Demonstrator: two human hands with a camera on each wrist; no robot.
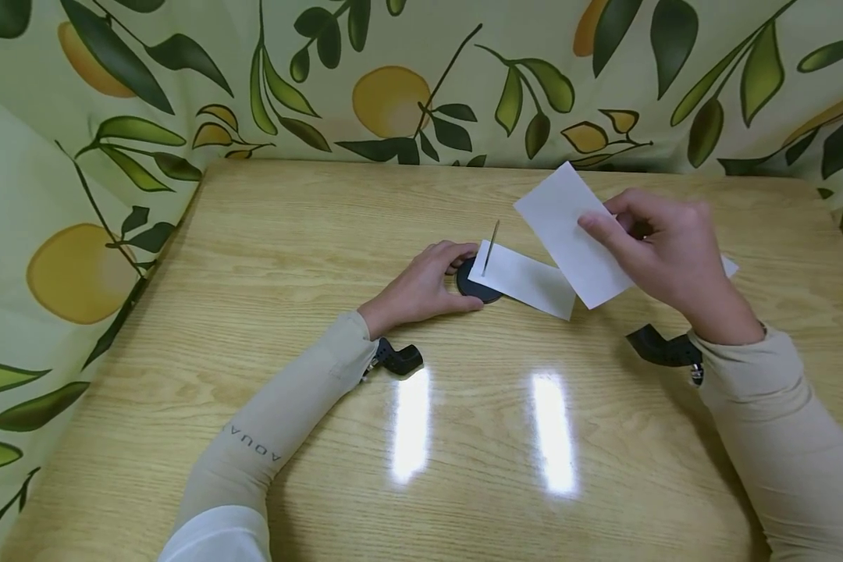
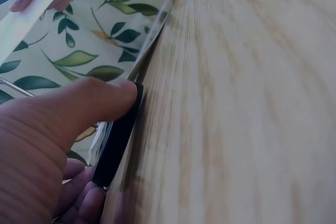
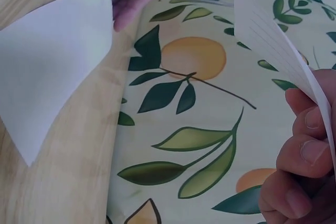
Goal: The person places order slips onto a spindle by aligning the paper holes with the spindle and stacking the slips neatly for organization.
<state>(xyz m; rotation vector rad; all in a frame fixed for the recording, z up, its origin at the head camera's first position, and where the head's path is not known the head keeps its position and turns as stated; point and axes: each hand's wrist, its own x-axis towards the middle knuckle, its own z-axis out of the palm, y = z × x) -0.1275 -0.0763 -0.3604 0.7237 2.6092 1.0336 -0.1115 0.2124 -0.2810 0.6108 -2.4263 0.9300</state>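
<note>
A paper spike stands on the table, its round black base point(image 1: 472, 290) flat and its thin metal needle point(image 1: 492, 246) upright. One white paper slip point(image 1: 534, 282) is pierced by the needle near its left end and lies low by the base. My left hand point(image 1: 425, 290) grips the base from the left, thumb and fingers at its rim, as the left wrist view also shows. Higher up and to the right, my right hand point(image 1: 674, 250) pinches another white paper slip point(image 1: 569, 234) between thumb and fingers. Faint lines show on this slip's underside point(image 3: 273, 40) in the right wrist view.
More white paper point(image 1: 730, 267) shows behind my right hand, mostly hidden by it. The wooden table point(image 1: 309, 226) meets a leaf-and-fruit patterned cloth point(image 1: 253, 86) at its back and left edges. A black wrist mount point(image 1: 663, 347) juts from the right sleeve, another point(image 1: 399, 359) from the left.
</note>
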